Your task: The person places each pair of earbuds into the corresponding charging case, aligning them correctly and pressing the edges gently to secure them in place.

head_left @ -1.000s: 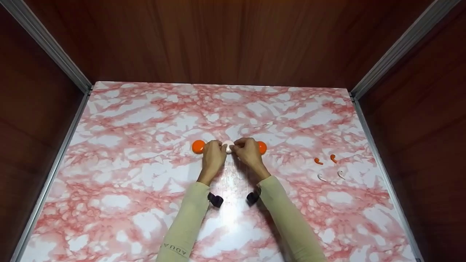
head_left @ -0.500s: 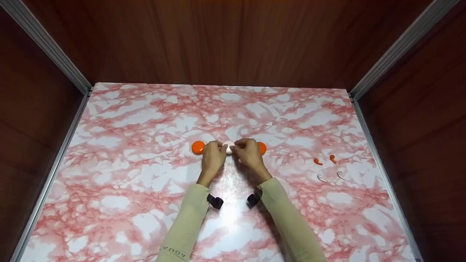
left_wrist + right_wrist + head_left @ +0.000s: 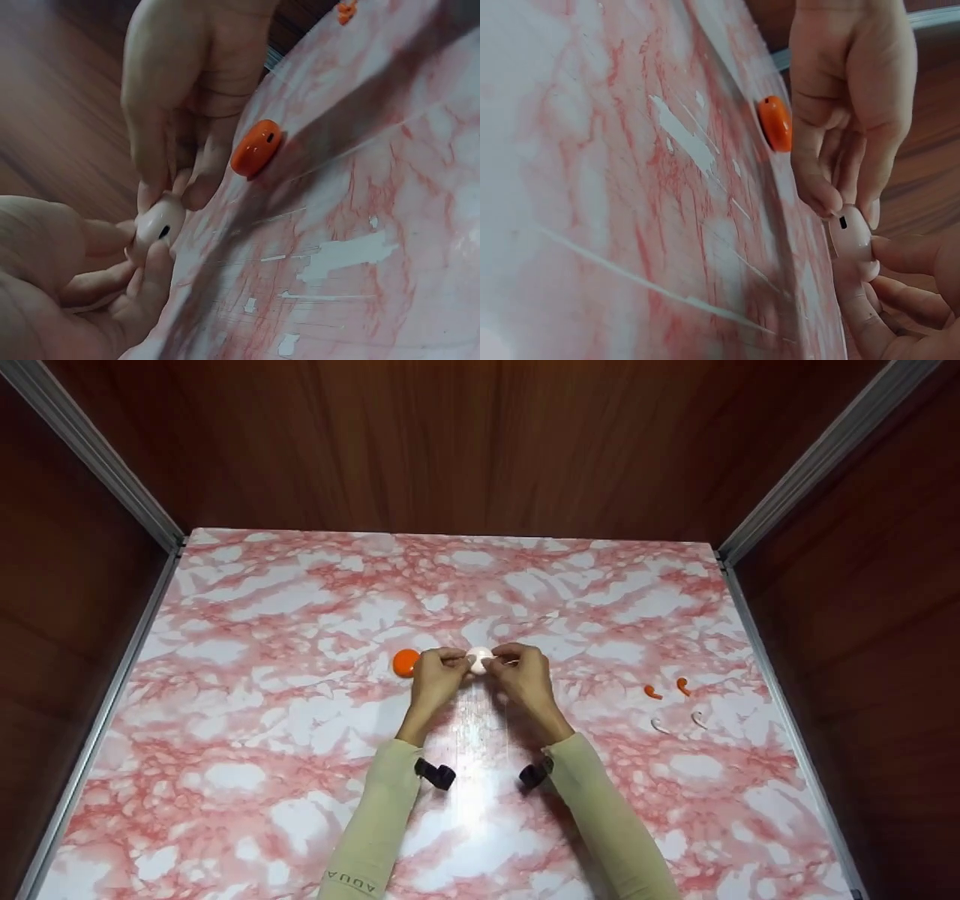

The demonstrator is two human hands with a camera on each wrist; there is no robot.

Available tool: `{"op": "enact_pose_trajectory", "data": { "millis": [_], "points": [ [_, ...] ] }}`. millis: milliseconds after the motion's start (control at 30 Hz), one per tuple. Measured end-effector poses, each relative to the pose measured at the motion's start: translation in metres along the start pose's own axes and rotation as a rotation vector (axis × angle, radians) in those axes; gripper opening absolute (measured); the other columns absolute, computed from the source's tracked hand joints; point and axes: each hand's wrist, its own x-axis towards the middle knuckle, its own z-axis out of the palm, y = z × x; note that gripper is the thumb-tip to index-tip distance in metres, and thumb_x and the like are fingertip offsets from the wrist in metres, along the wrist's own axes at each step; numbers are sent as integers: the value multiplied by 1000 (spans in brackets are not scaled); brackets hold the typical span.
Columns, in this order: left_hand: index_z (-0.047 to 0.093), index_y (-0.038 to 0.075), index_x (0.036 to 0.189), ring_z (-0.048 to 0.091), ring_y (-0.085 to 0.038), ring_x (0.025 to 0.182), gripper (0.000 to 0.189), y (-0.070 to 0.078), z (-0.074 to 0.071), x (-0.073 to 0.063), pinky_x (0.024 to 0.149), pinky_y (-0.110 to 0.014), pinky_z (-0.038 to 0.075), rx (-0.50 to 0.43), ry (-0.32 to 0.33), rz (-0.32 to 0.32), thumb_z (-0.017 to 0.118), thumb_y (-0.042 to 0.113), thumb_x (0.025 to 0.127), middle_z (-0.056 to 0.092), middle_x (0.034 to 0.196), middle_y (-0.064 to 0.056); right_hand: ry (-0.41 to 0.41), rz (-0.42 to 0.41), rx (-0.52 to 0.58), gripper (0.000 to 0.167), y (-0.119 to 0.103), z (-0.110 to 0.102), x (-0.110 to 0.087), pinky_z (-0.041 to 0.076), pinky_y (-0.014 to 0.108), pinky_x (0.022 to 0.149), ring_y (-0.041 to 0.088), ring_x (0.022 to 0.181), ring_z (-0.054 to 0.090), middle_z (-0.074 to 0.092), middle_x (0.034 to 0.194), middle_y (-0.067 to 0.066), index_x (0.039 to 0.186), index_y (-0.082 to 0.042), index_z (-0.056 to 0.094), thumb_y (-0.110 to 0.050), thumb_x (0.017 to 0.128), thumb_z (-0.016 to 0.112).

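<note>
Fingers (image 3: 155, 274) of the left hand (image 3: 437, 681) and the right hand (image 3: 525, 679) pinch the single white case (image 3: 481, 660) from either side, in front of the person near the middle of the tabletop (image 3: 247, 780). Two orange cases rest on the tabletop: the left orange case (image 3: 406, 663) just beside the left hand, the right orange case (image 3: 256, 148) near the right hand. Whether the cases hold anything cannot be told; their insides are hidden. Well to the right lie four loose earbuds: two orange earbuds (image 3: 652, 691) (image 3: 682, 686) and, nearer the person, two white earbuds (image 3: 659, 726) (image 3: 699, 721).
</note>
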Motion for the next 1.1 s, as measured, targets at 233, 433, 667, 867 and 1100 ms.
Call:
{"op": "enact_pose_trajectory", "data": {
  "millis": [233, 433, 667, 867, 1100],
  "points": [
    [76, -7, 115, 78, -16, 83, 26, -2, 3, -1, 77, -28, 69, -210, -120, -78, 78, 11, 95, 78, 108, -25, 15, 6, 59, 20, 5, -12, -8, 58, 18, 66, 19, 82, 72, 79, 91, 13, 106, -3, 81, -13, 90, 83],
    [73, -12, 117, 78, -15, 79, 27, 1, 7, -4, 80, -28, 69, -365, -199, -125, 76, 5, 95, 76, 112, -30, 13, -6, 85, 21, 6, -23, -13, 61, 19, 72, 24, 89, 74, 78, 98, 15, 109, -5, 81, -14, 90, 84],
    [70, -15, 121, 77, -11, 79, 30, 6, 9, -5, 85, -30, 69, -434, -238, -129, 73, 2, 97, 74, 116, -33, 27, -29, 136, 21, 5, -28, -16, 61, 17, 72, 23, 90, 74, 78, 97, 16, 108, -5, 81, -12, 89, 85],
    [71, -14, 121, 78, -12, 80, 29, 9, 9, -7, 88, -32, 69, -438, -249, -138, 74, 2, 97, 76, 112, -30, 21, -39, 172, 23, 3, -28, -18, 62, 15, 75, 23, 91, 75, 78, 100, 17, 110, -3, 80, -9, 88, 85],
    [73, -10, 121, 80, -18, 88, 28, 8, 7, -8, 96, -44, 66, -409, -272, -126, 74, 5, 98, 78, 109, -26, 15, -47, 202, 23, 3, -28, -20, 62, 13, 76, 28, 95, 76, 78, 103, 20, 110, -1, 80, -7, 88, 85]
  ]
}}
